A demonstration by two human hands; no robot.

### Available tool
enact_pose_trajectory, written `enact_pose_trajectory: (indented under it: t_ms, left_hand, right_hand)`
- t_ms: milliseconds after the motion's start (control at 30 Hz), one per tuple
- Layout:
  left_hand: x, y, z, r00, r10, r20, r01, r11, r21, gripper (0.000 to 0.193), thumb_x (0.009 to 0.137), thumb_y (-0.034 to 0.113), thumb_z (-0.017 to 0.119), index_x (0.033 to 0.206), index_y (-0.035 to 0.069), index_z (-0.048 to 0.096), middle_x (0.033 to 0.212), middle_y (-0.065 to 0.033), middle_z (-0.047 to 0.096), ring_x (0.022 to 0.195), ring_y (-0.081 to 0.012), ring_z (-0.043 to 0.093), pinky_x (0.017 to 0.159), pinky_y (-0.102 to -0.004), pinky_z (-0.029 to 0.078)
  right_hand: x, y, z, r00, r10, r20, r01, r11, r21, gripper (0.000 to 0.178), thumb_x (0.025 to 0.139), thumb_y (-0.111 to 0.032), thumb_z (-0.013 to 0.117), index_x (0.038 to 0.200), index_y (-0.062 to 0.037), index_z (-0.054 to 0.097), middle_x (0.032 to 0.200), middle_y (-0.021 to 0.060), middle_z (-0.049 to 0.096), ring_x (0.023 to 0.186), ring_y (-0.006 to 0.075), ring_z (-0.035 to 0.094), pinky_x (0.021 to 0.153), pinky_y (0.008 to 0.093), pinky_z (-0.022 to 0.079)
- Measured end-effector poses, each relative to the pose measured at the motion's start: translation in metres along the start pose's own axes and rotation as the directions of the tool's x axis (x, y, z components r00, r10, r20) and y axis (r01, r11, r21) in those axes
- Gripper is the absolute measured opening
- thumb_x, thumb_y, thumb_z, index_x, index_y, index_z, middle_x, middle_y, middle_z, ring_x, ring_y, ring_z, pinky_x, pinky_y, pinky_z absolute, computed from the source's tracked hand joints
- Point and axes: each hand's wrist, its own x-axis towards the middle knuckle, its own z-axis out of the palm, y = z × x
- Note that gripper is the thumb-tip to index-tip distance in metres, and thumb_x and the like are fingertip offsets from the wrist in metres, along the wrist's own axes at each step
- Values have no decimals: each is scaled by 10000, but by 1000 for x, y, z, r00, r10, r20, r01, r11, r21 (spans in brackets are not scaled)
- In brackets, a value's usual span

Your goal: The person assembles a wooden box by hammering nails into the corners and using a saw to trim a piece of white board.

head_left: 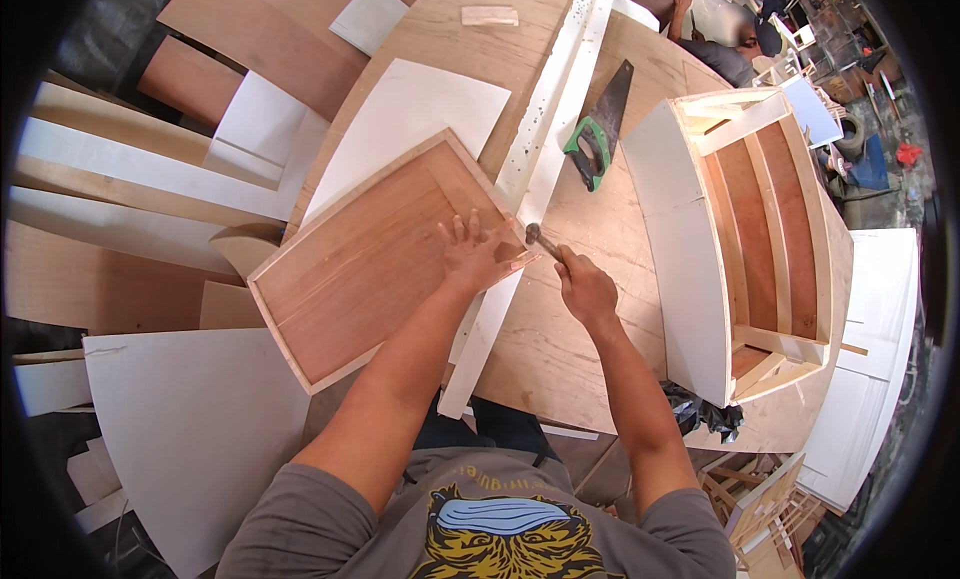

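My left hand [473,252] lies with fingers spread on a shallow wooden drawer or tray [350,269], near its right-hand corner. Thin raised edging runs around the panel's reddish-brown inside. In my right hand [588,291] is a hammer [545,241], gripped by its handle. The hammer's head is close to the frame's right corner; whether it touches the wood I cannot tell. Beneath that corner runs a long white-faced beam [545,144], which crosses the worktable [520,379]. A white board [405,119] lies partly under the panel.
A green-handled handsaw [597,139] lies right of the beam. Farther right stands a wooden cabinet carcass [740,249] with open framing. A small wood strip [490,16] is at the far end. Boards [200,429] are stacked at left. Another person [725,49] is at the far right.
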Motion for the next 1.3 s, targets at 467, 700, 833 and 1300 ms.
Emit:
enact_pose_trajectory:
  t_ms: [467,700,833,1300]
  left_hand:
    - [2,-3,-4,1000,1,-7,-1,1000,3,869,891,795,508,1636,479,191,1737,-171,108,1587,-444,95,1232,-648,-11]
    - [3,-3,-6,1000,5,6,-5,1000,-1,858,908,743,540,1639,476,179,1740,-164,97,1590,-442,82,1233,-646,-4]
    - [2,-3,-8,1000,4,4,-4,1000,-9,856,913,739,538,1640,475,172,1741,-163,91,1590,-442,79,1233,-649,-1]
    - [2,-5,-11,1000,3,20,-4,1000,2,868,899,783,514,1635,499,152,1742,-158,86,1589,-443,83,1240,-645,44]
  right_hand:
    - [-7,-9,20,990,39,-137,-43,999,-25,405,1024,-317,589,1406,-179,580,958,93,693,722,328,715,608,480,573]
    - [-8,-5,33,985,26,-172,-35,998,-51,399,1016,-302,598,1398,-184,598,945,77,690,711,311,715,585,470,570]
    - [-9,-6,35,984,41,-171,-56,995,-84,399,1014,-304,602,1393,-182,605,939,79,688,703,306,714,579,468,569]
    - [-14,-15,39,986,21,-165,-35,996,-80,417,1003,-301,622,1399,-171,597,916,92,683,695,314,709,566,465,563]
